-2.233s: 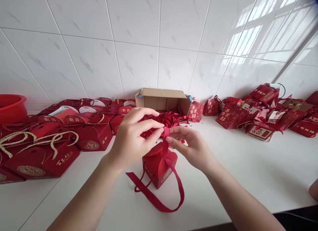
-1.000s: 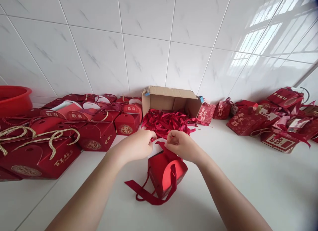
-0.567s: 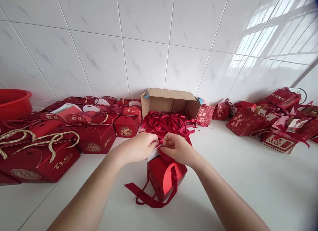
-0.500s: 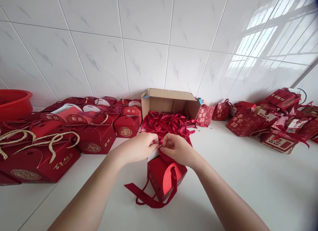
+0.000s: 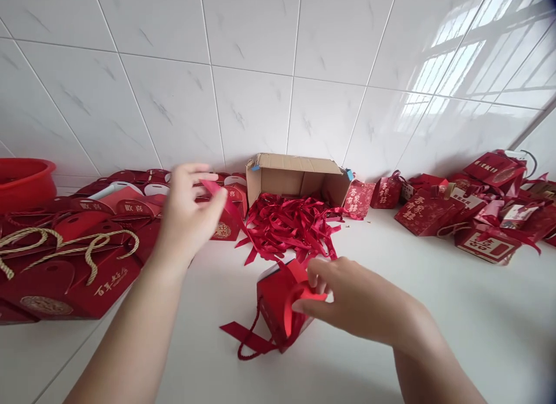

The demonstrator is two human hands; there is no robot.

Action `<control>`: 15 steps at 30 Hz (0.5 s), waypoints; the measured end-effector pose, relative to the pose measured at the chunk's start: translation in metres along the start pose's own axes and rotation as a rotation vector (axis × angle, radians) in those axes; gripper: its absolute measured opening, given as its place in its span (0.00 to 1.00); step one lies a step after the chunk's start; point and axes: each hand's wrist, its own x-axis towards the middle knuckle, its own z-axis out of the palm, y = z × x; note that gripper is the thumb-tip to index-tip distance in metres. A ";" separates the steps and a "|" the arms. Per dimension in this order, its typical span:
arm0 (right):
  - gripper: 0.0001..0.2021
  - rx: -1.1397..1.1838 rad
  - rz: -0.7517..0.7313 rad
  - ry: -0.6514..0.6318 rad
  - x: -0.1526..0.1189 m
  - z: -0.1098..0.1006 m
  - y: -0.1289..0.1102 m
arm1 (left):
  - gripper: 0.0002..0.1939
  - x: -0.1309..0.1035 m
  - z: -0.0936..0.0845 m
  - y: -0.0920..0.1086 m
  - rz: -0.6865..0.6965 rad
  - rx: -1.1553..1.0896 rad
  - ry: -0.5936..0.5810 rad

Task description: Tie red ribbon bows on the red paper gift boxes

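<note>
A small red gift box (image 5: 269,300) stands on the white table in front of me, with a dark red cord handle (image 5: 241,349) hanging at its left. A loose ribbon end (image 5: 247,337) lies at its near side. My left hand (image 5: 186,213) is raised left of the box, slightly blurred, with a red ribbon (image 5: 232,210) between thumb and fingers. Over the box top, my right hand (image 5: 347,300) has its fingers bent round red ribbon by the flap; the exact grip is partly hidden.
Behind the box, a pile of red ribbons (image 5: 291,227) spills from a cardboard box (image 5: 299,161) against the tiled wall. Several red gift boxes (image 5: 99,282) with cord handles crowd the left, near a red basin (image 5: 26,184). More boxes (image 5: 490,242) sit at the right.
My hands have parted from the far side of the box. The left rose up and left with a ribbon; the right came nearer, over the box top, where the ribbon loop has been drawn in.
</note>
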 end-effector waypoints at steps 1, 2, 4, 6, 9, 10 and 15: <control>0.13 -0.028 0.011 -0.021 0.001 0.004 -0.002 | 0.18 -0.003 0.001 -0.002 0.026 0.130 -0.142; 0.14 -0.048 0.026 -0.040 0.004 0.008 -0.004 | 0.17 -0.006 0.003 -0.004 0.053 0.245 -0.317; 0.16 -0.066 0.060 -0.078 0.010 0.013 -0.007 | 0.15 -0.012 0.005 -0.008 0.098 0.382 -0.715; 0.17 -0.069 0.078 -0.112 0.015 0.016 -0.008 | 0.15 -0.017 0.008 -0.008 0.098 0.422 -1.039; 0.14 -0.049 0.056 -0.113 0.021 0.017 -0.005 | 0.12 -0.023 0.014 -0.002 0.037 0.436 -1.228; 0.12 -0.030 0.039 -0.112 0.024 0.017 -0.004 | 0.11 -0.025 0.016 0.000 0.012 0.448 -1.238; 0.10 0.054 -0.102 -0.129 0.038 0.015 0.008 | 0.06 -0.023 0.016 0.002 -0.048 0.547 -1.234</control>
